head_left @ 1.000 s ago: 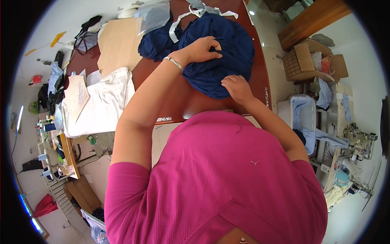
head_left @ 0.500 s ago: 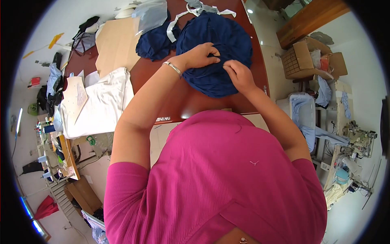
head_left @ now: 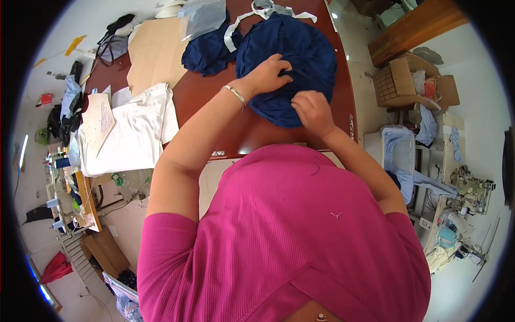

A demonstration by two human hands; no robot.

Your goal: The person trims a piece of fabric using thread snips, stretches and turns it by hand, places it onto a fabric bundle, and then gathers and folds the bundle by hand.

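A large bunched piece of navy blue fabric (head_left: 308,51) lies gathered in folds on the dark red table. My left hand (head_left: 272,75), with a silver bangle on its wrist, pinches the fabric near its middle between thumb and fingers. Nearer to me and to the right, my right hand (head_left: 314,111) has its fingers curled down on the same fabric; the fingertips seem pressed together on a fold, partly hidden. A smaller navy bundle (head_left: 206,53) rests to the left, and a white strip (head_left: 230,35) runs between the two.
On the red table (head_left: 198,118) lie a brown paper pattern (head_left: 155,53), white satin fabric (head_left: 129,134) with a card pattern piece (head_left: 98,123) on it, and a clear plastic bag (head_left: 204,19). An open cardboard box (head_left: 394,80) and a sewing machine (head_left: 475,190) stand at the right.
My right hand has moved down toward me, away from my left hand, widening the gap between them. My left hand stays on the fabric at nearly the same place.
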